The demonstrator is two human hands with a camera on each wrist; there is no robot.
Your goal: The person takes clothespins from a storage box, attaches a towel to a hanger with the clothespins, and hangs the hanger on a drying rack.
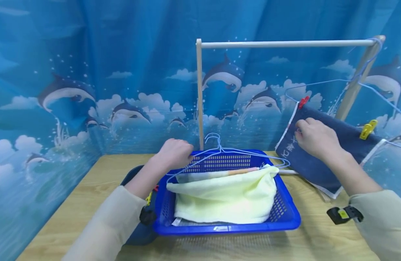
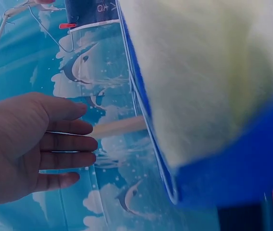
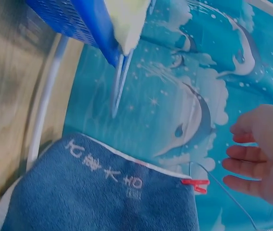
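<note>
Nearest, both sleeves run out of the head view at the bottom, and the left forearm covers much of a dark tub, leaving only scraps of red and yellow inside it. Beside it on the wooden table stands a blue basket, where a pale yellow towel drapes from wire hangers; behind it, another cloth shows just a strip with an orange and pink edge. In the left wrist view the yellow towel is blurred and cut off. The left hand is empty near the basket's far left corner, its fingers extended, though the head view hides them behind its back. The right hand, also empty, has loosely bent fingers and hides part of the white lettering on a navy towel. That towel hangs at a slant, with a red clip and a yellow clip, from a blue hanger hooked at the right end of the rack; the frame edge crops its far arm. Behind spreads a dolphin-print curtain.
</note>
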